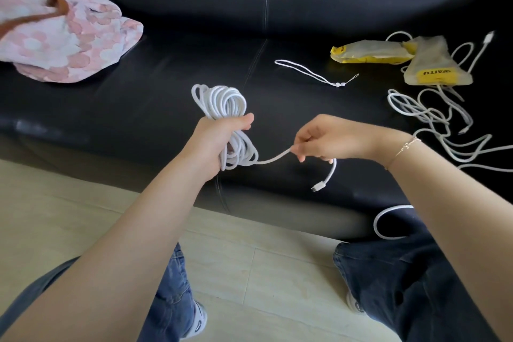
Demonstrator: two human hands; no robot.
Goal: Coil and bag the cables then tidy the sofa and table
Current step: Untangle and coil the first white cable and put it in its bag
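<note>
My left hand [213, 141] grips a coiled white cable [222, 103] by its middle, above the black sofa seat [138, 97]. My right hand [319, 139] pinches the cable's loose end a short way to the right; the end hangs below the hand and finishes in a plug [317, 187]. Two yellow and clear bags [372, 50] lie at the right of the seat. Tangled loose white cables [433, 116] lie beside and below them. A thin white lanyard [313, 73] lies stretched out between the coil and the bags.
A pink patterned cushion [61, 36] sits at the left end of the sofa. Another white cable loop [385, 222] hangs over the seat's front edge by my right knee. Pale tiled floor [263, 272] lies below, with my legs in jeans.
</note>
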